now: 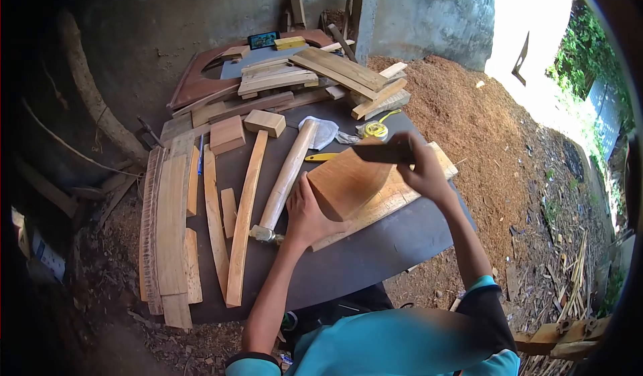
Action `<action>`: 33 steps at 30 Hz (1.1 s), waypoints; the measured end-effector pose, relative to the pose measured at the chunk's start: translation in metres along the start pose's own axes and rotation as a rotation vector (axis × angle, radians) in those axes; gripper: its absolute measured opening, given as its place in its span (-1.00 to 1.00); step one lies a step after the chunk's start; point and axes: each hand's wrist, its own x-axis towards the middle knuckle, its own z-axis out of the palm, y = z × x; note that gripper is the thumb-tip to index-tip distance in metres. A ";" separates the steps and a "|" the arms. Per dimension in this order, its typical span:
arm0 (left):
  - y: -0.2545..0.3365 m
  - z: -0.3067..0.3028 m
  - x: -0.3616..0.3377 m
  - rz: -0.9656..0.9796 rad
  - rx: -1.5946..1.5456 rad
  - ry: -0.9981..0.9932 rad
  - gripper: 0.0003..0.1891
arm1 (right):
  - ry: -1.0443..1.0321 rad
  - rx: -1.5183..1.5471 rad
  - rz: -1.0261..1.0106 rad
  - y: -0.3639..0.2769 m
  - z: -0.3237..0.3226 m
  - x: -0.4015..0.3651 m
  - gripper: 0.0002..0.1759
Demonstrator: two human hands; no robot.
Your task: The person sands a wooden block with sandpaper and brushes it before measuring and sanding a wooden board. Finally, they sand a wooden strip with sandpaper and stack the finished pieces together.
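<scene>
My left hand [308, 216] is closed on the near left side of a wooden block [348, 180] with a curved face, fingers along its edge and thumb stretched out low. The block rests tilted on a pale plank [395, 194]. In my right hand [425, 170] is a dark, flat tool [378, 152], held over the block's upper right end; its exact kind is unclear. Left of the block lies a round wooden mallet [289, 175] with a metal fitting at its near end. A yellow-handled tool [321, 157] pokes out behind the block.
Long wooden strips [246, 218] and curved slats [171, 222] cover the left of the dark table [362, 269]. Two short blocks [228, 135], a yellow tape measure [375, 130] and stacked boards [278, 78] lie farther back. Sawdust [462, 128] is heaped on the right.
</scene>
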 end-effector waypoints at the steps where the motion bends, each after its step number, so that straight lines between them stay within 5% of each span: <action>1: 0.001 -0.001 -0.002 0.022 -0.019 -0.014 0.39 | 0.092 0.006 0.024 0.004 0.002 0.021 -0.44; 2: 0.002 -0.004 -0.001 0.048 -0.033 -0.020 0.39 | 0.187 0.014 0.040 0.010 0.007 0.044 -0.49; 5: 0.012 -0.010 -0.007 0.029 0.056 -0.109 0.37 | 0.015 0.031 0.002 0.064 0.041 0.104 -0.30; 10: 0.010 -0.007 -0.005 0.016 0.132 -0.134 0.40 | -0.320 1.040 0.223 0.047 0.096 0.149 -0.30; 12: 0.009 -0.008 -0.002 0.002 0.146 -0.180 0.44 | -0.266 0.735 0.196 0.037 0.104 0.156 -0.34; 14: 0.010 -0.008 -0.004 -0.007 0.144 -0.201 0.46 | -0.310 -0.401 -0.178 0.072 0.109 0.167 -0.49; 18: 0.010 -0.012 -0.003 -0.004 0.141 -0.200 0.45 | -0.882 -0.695 -0.029 0.092 0.108 0.130 -0.60; 19: 0.011 -0.013 -0.002 -0.018 0.139 -0.219 0.45 | -0.715 -0.733 0.041 0.083 0.106 0.119 -0.62; 22: 0.011 -0.007 -0.001 -0.016 0.114 -0.223 0.45 | -0.714 -0.615 0.032 0.099 0.101 0.123 -0.66; 24: 0.006 -0.006 -0.002 -0.011 0.105 -0.201 0.44 | -0.474 -0.657 -0.182 0.075 0.079 0.118 -0.73; 25: 0.006 -0.006 -0.002 -0.011 0.099 -0.204 0.45 | -0.330 -0.448 0.007 0.052 0.066 0.115 -0.71; 27: 0.007 -0.008 -0.002 -0.018 0.096 -0.208 0.45 | -0.121 0.000 -0.012 0.042 0.037 0.104 -0.83; 29: 0.008 -0.010 -0.004 -0.013 0.086 -0.206 0.46 | 0.021 0.053 0.058 0.008 0.010 0.085 -0.79; 30: 0.005 -0.006 -0.004 -0.003 0.083 -0.181 0.46 | 0.076 -0.292 0.070 0.018 0.003 0.081 -0.77; 32: 0.012 -0.015 -0.003 -0.014 0.070 -0.213 0.45 | -0.005 -0.239 0.135 0.044 0.006 0.054 -0.79; 33: 0.011 -0.011 -0.004 -0.012 0.063 -0.227 0.44 | -0.078 -0.227 0.012 0.038 0.010 0.039 -0.79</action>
